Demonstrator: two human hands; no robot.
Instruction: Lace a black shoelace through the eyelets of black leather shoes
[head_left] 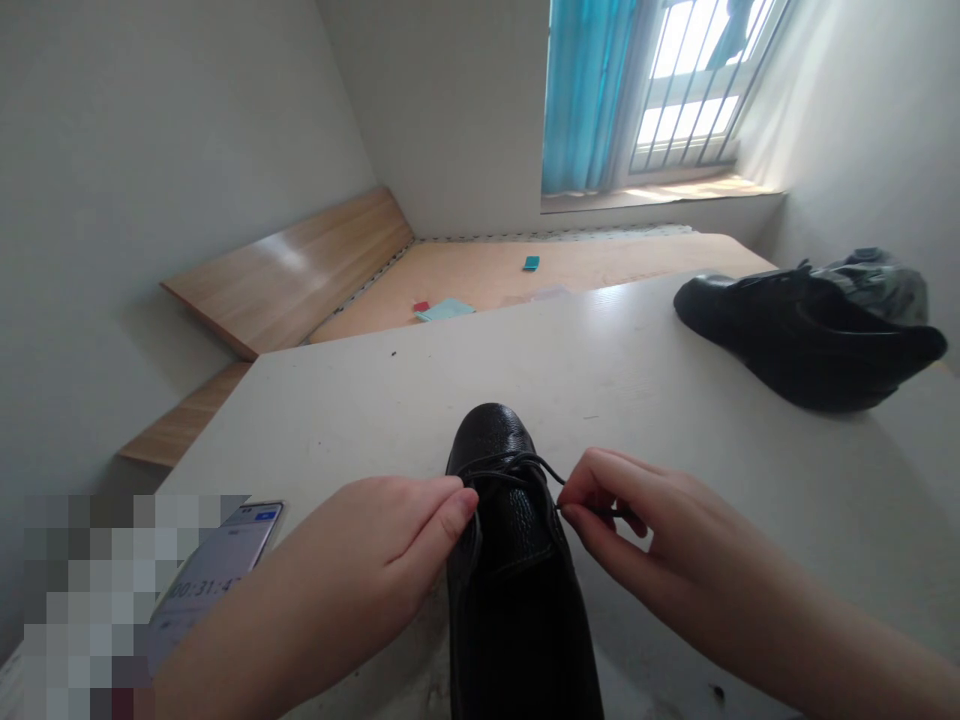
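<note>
A black leather lace-up shoe point(517, 510) lies in front of me on the white table, its toe pointing away. Across its front runs a thin black shoelace point(517, 460), with a strand leading off to the right. My right hand point(622, 505) pinches that strand between thumb and fingertips, just right of the eyelets. On the opposite side, my left hand point(412, 540) is closed at the shoe's left eyelet flap, thumb on top. Its other fingers are mostly hidden, so whether lace is also between them is unclear.
A second black shoe point(795, 335) stands at the back right, with a crumpled plastic bag point(877, 280) behind it. A phone point(217, 570) showing a timer lies left, partly under my forearm. Beyond the white table point(337, 400) is a wooden surface point(465, 265) with small items.
</note>
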